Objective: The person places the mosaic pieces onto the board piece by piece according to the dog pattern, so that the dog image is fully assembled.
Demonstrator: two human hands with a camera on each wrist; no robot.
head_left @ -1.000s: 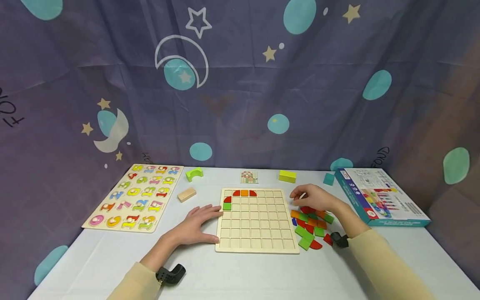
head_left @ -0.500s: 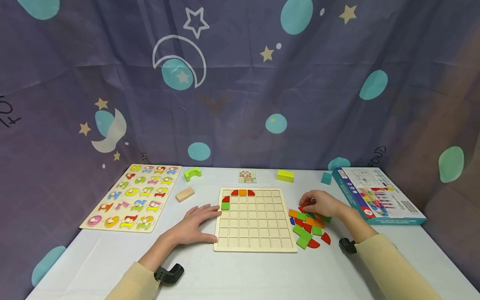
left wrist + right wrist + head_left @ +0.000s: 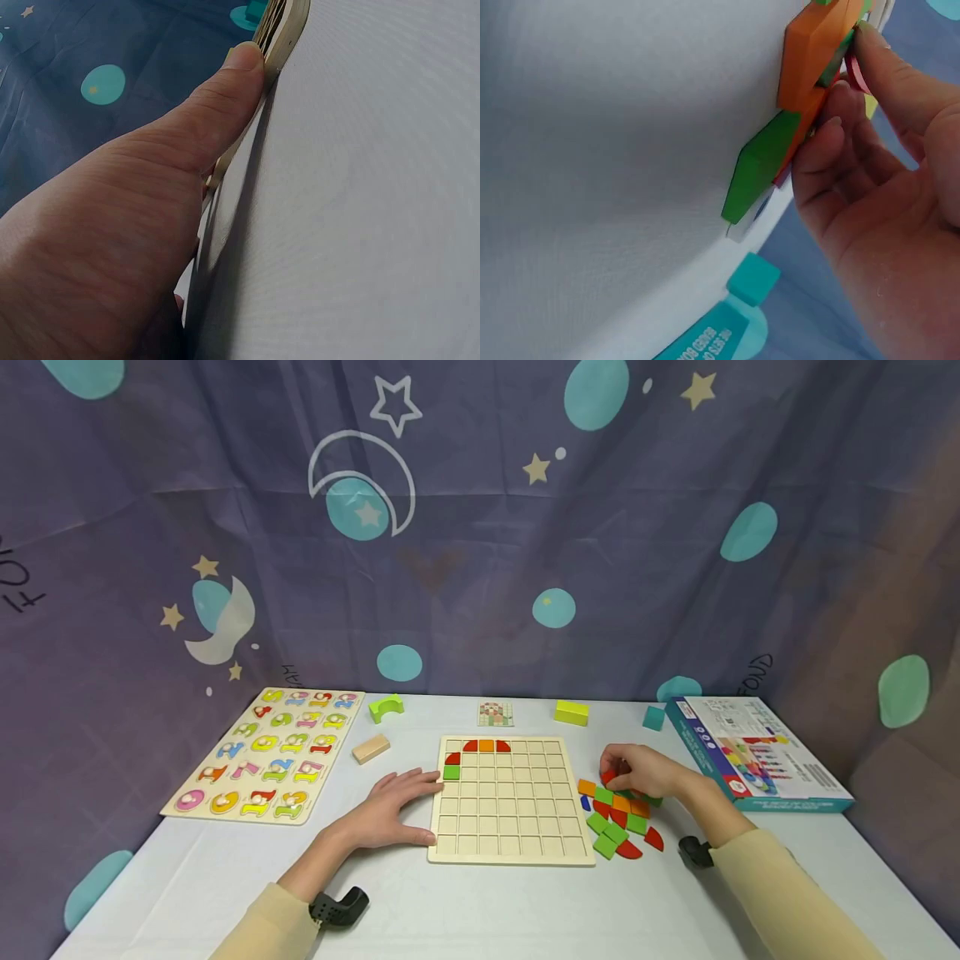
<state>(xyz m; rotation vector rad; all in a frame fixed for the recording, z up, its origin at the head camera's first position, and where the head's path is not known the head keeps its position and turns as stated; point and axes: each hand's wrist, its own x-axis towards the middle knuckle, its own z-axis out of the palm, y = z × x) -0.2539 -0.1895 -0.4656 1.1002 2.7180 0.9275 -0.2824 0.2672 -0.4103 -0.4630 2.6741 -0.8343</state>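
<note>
Probably light and stiff, the red piece [image 3: 607,777] your right hand [image 3: 645,770] pinches suits edge holds, your left hand [image 3: 390,812] outstretched.

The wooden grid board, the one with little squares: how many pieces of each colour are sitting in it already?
Red pieces: 3
Orange piece: 1
Green piece: 1
Total in the grid board: 5
</note>
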